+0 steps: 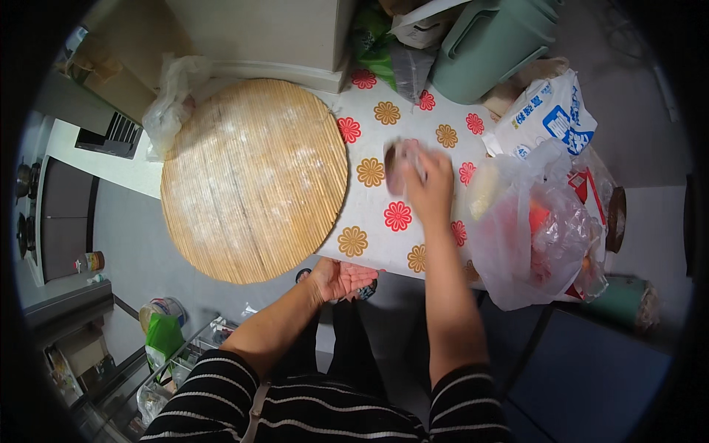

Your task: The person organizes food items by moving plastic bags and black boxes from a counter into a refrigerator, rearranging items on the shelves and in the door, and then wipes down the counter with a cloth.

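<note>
My right hand (432, 181) is closed on a pinkish-grey cloth (396, 171), which is blurred by motion. It presses the cloth against the white tablecloth (402, 258) printed with red and brown flowers. Just below the table's front edge, my left hand (343, 280) is held palm up with its fingers stretched out, and nothing lies in it. To its upper left rests a large round mat of pale slats (255, 181), dusted with white powder and reaching past the table's edge.
At the right stand a clear plastic bag (509, 258) with red contents and a white printed bag (546, 118). A green thermos jug (491, 52) is at the back. A crumpled plastic bag (166, 114) touches the mat's far left. A wire rack (196, 351) stands low at the left.
</note>
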The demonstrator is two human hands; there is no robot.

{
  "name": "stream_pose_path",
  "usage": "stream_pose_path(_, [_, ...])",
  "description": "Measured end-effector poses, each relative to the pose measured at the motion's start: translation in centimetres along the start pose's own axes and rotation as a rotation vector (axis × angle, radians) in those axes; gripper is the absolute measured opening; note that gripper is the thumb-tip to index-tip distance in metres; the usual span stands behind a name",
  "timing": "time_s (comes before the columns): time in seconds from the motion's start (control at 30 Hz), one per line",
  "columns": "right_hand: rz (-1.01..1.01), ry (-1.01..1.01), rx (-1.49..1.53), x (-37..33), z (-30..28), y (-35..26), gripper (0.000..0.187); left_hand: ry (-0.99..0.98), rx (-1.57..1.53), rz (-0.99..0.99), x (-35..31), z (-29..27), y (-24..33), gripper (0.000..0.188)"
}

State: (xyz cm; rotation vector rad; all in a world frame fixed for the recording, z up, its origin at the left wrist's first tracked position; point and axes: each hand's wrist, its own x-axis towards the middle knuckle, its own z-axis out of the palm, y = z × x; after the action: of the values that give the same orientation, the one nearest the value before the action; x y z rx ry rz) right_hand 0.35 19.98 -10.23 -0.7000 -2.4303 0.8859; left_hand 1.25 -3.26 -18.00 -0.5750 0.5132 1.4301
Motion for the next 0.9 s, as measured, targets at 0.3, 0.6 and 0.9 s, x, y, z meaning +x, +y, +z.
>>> stream_pose_path(0.3, [-0.19,-0.345,-0.532,5.0,7.2,0.3,0.033,0.029,0.046,0.0,-0.7,-0.2,0.4,0.066])
stream_pose_path(0.6, [-0.242,-0.307,-0.406,-10.8,3.9,-2.5,0.035,-0.08,-0.005,0.053,-0.1,-1.0,0.1,0.061])
stream_pose_path(0.9, [-0.376,-0.229,-0.207,-18.2,1.4,-4.2,0.036,-0.114,-0.014,0.114,-0.7,0.9,-0.1,0.049])
